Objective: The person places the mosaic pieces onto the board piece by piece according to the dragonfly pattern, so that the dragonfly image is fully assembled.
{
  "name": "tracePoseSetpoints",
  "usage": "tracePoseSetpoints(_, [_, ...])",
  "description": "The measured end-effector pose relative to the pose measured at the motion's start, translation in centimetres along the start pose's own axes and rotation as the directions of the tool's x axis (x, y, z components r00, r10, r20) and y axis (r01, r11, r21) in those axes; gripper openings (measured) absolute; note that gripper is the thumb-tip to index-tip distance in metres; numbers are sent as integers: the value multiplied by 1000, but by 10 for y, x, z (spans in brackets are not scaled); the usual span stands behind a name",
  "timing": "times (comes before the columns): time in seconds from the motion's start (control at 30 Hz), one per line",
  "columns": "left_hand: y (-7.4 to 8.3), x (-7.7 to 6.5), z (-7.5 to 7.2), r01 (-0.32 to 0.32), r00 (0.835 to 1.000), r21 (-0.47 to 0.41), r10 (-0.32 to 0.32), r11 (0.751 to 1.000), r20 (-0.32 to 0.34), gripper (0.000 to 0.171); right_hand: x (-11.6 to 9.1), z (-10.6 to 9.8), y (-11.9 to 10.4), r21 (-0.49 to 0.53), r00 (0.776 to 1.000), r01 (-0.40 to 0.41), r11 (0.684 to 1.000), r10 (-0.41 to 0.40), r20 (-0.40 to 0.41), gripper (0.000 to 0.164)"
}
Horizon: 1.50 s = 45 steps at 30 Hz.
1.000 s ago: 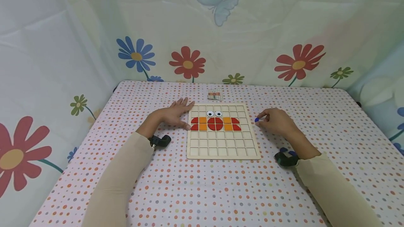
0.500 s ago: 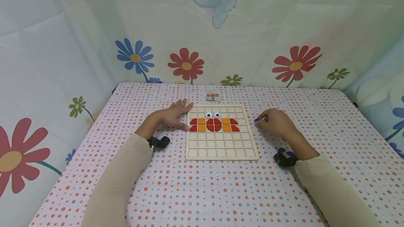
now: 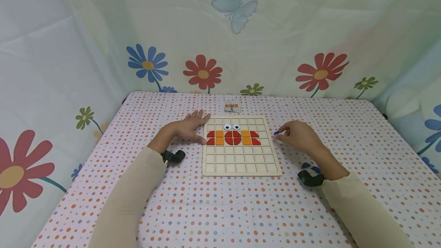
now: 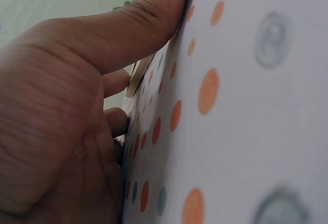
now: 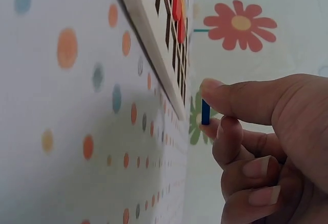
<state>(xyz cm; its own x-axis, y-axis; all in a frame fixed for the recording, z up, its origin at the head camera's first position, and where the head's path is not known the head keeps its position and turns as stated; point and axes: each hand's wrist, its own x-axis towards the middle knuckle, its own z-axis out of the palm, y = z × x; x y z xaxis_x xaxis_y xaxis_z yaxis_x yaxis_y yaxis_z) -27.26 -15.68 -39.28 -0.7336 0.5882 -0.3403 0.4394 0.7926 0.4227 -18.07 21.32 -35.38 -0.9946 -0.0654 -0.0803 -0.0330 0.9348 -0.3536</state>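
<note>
A square wooden grid board lies on the table. Red quarter-round tiles and orange square tiles fill parts of two rows, with two eye tiles just above. At the board's left edge, my left hand rests with fingers spread; its thumb touches the board's side. Just off the right edge, my right hand pinches a small blue tile between thumb and index finger, held above the table. The tile's full shape is hidden by the fingertips.
A small pattern card lies behind the board. Blue pieces lie on the table by the right wrist, partly hidden by the black wrist camera. A floral curtain hangs behind the dotted tablecloth.
My right hand has moved slightly left toward the board with the blue tile in its pinch. The left hand stays at the board's edge. The head view has tilted up a little.
</note>
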Motion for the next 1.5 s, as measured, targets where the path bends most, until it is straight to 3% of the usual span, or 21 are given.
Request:
tracePoseSetpoints(0.47, [-2,2,1,5,1000,-6,-5,1000,4,107,-12,19,-41,0,985,159,987,-159,62,29])
tracePoseSetpoints(0.93, [-2,1,0,7,1000,-2,-7,1000,2,107,-14,47,-94,-4,946,306,952,-303,110,24])
tracePoseSetpoints(1.1, [-2,2,0,8,1000,11,-8,1000,6,106,-9,51,-102,-33,934,345,938,-339,113,25])
tracePoseSetpoints(1.5, [-2,3,-1,14,1000,5,-14,1000,8,107,0,56,-108,-58,927,363,930,-354,120,25])
